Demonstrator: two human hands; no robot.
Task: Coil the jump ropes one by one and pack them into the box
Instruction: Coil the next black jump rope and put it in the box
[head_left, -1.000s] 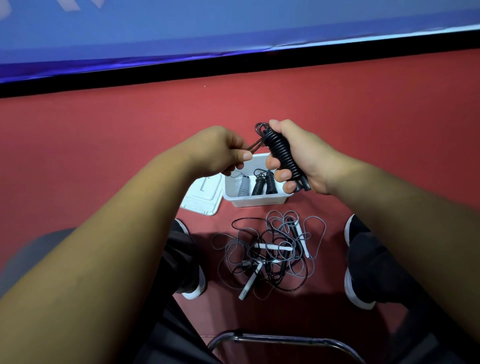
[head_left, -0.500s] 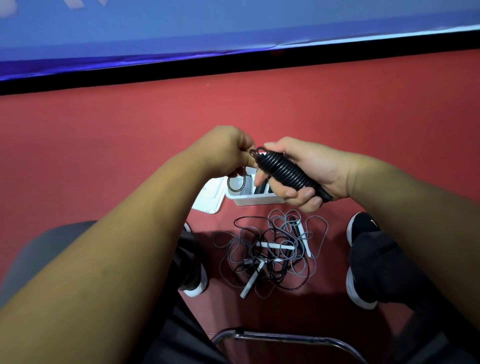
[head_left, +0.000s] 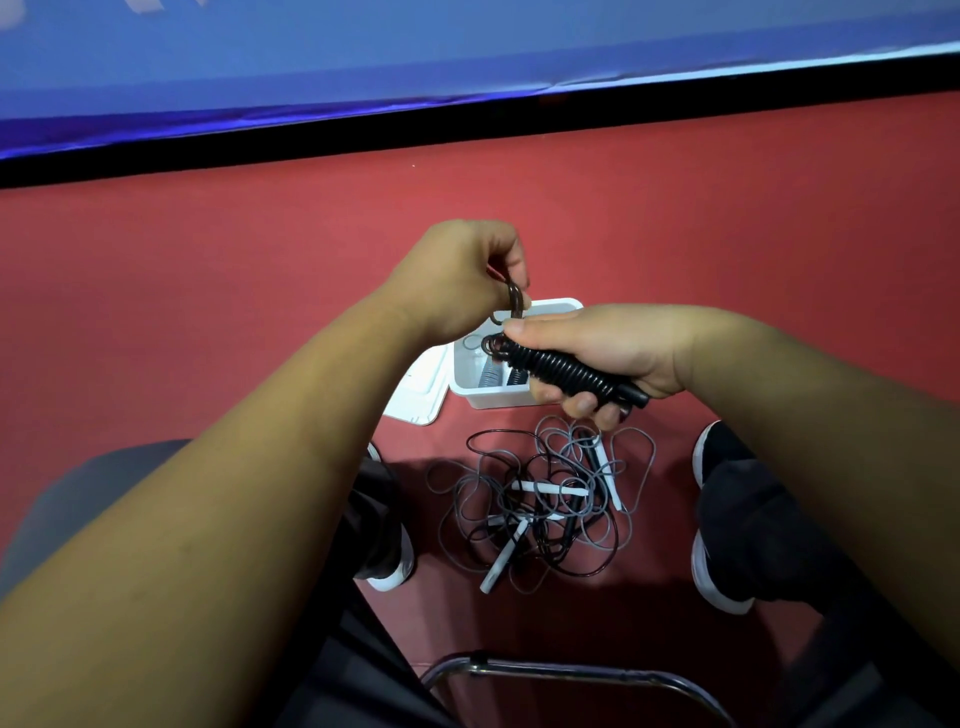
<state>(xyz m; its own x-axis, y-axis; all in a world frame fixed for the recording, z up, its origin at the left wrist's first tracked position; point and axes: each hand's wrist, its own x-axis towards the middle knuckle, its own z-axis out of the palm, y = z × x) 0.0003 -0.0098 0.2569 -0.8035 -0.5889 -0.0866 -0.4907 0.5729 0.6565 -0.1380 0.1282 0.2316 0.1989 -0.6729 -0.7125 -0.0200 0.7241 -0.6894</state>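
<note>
My right hand (head_left: 608, 348) grips a black jump rope (head_left: 563, 371) wound tightly around its handles, held above the white box (head_left: 483, 397). My left hand (head_left: 467, 275) pinches the loose end of that rope (head_left: 514, 304), pulled up just above the bundle. Inside the box lie coiled ropes (head_left: 491, 374), mostly hidden by my hands. On the red floor nearer me lies a tangled pile of grey and black ropes (head_left: 540, 499) with white handles.
The box's white lid (head_left: 421, 384) lies on the floor to its left. My two black shoes (head_left: 727, 519) flank the pile. A metal chair bar (head_left: 571, 670) runs across the bottom. A blue wall panel with a black base (head_left: 467, 124) stands beyond.
My right hand has lowered and tipped the wound rope toward level over the box. My left hand has lifted the loose end upward.
</note>
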